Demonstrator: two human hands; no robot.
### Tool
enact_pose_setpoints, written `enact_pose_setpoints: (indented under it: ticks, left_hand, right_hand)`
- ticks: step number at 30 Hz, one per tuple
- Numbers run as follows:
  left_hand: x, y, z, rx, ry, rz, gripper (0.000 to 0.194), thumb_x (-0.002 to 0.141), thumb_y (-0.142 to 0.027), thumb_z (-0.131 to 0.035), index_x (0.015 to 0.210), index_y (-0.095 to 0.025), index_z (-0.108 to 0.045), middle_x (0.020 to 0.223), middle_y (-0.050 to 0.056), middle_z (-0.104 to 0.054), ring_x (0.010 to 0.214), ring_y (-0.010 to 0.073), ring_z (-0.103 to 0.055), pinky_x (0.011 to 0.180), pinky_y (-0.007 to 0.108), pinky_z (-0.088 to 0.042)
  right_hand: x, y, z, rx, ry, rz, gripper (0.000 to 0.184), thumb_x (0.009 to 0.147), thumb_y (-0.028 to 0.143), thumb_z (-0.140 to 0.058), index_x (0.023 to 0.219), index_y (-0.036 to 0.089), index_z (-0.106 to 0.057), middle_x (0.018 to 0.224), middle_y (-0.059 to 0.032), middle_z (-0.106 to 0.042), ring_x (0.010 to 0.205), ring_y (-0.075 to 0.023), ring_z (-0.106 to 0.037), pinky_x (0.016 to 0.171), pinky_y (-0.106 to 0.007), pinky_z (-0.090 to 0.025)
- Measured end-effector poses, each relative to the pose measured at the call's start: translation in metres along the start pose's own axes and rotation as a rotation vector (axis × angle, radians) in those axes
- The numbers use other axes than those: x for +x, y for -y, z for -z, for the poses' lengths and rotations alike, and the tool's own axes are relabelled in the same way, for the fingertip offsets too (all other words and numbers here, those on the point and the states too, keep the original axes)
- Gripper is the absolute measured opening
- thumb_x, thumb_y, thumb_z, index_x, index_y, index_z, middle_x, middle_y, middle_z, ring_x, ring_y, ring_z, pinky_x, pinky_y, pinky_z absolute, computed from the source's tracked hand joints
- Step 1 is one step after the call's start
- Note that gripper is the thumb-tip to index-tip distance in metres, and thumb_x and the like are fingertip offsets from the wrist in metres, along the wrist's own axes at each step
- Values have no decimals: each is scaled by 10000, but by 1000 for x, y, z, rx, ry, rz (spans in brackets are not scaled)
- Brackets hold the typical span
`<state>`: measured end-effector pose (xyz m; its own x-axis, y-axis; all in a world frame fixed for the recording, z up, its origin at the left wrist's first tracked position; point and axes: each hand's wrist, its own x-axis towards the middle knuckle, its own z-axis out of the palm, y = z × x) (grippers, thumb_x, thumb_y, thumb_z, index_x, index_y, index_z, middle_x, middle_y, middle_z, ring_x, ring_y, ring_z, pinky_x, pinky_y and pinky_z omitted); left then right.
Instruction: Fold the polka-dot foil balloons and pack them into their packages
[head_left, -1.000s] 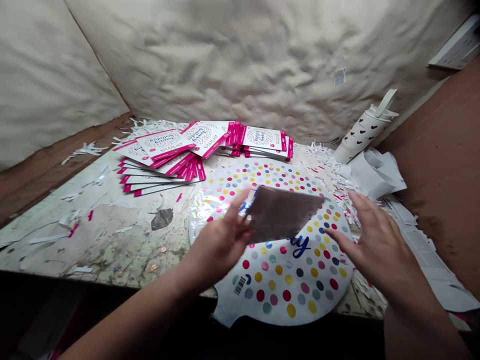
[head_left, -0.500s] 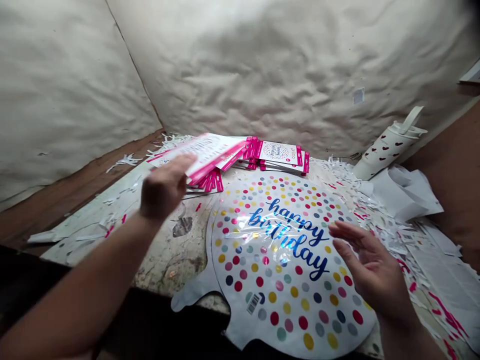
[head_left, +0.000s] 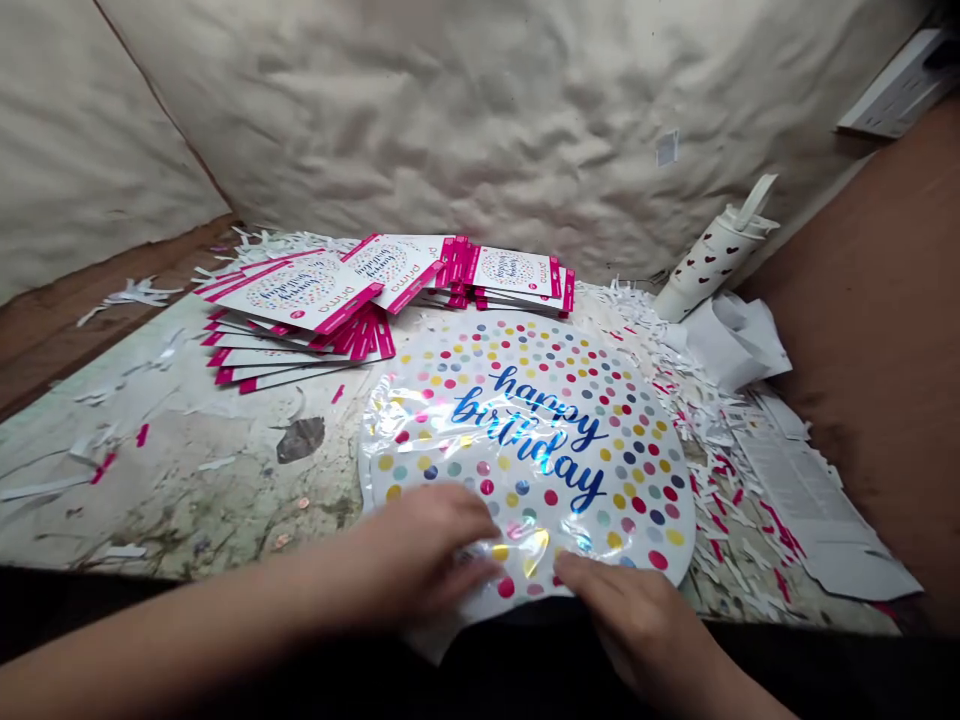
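Observation:
A flat, uninflated foil balloon, white with coloured dots and blue "happy birthday" lettering, lies face up on the worktop. Its near side runs over the table edge and looks a little creased. My left hand is at the balloon's near left part, over the neck; it is blurred, so its grip does not show. The fingers of my right hand are closed on the near edge of the balloon. Beyond, to the left, flat pink-and-white packets with the same dotted print lie in a fanned pile.
More packets are stacked at the back. A white tumbler with hearts leans at the back right beside crumpled white paper. Paper shreds litter the right side. A dark patch marks the worktop.
My left hand carried a packet to the left pile, let it go there and came back to the balloon. My right hand moved down and left onto the balloon's near edge.

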<state>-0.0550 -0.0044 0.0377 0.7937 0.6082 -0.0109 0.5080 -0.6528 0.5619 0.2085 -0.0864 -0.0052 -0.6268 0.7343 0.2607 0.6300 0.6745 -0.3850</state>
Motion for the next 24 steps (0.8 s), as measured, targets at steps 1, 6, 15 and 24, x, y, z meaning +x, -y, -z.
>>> enact_pose_setpoints:
  ticks: [1,6,15,24]
  left_hand:
    - [0,-17,-16,-16,47,-52,215,774,-182,-542,944,-222,-668,866,61,-689,781,189,-630,729,257,-489]
    - [9,-31,-50,-75,206,91,159,706,-79,-504,688,-171,-634,715,50,-636,663,174,-569,599,242,-415]
    - [53,11,-11,-608,404,476,143,653,-328,-608,667,-186,-604,564,-30,-547,491,108,-457,455,195,-305]
    - [37,-8,8,-111,192,273,56,663,-178,-551,657,-199,-603,603,-20,-557,566,126,-463,501,218,-254]
  right_hand:
    - [1,0,-1,69,-20,-53,380,799,42,-376,1095,139,-594,1009,-100,-700,878,-164,-679,737,-235,-559]
    - [5,-1,-4,242,-16,-191,298,803,58,-443,942,235,-639,911,-10,-713,812,-129,-667,712,-225,-524]
    - [40,1,17,308,280,-414,432,645,492,-712,976,246,-582,829,2,-642,707,-164,-583,592,-235,-415]
    - [65,-6,-14,824,102,-622,253,664,229,-675,591,190,-436,561,66,-468,548,-102,-495,492,-198,-358]
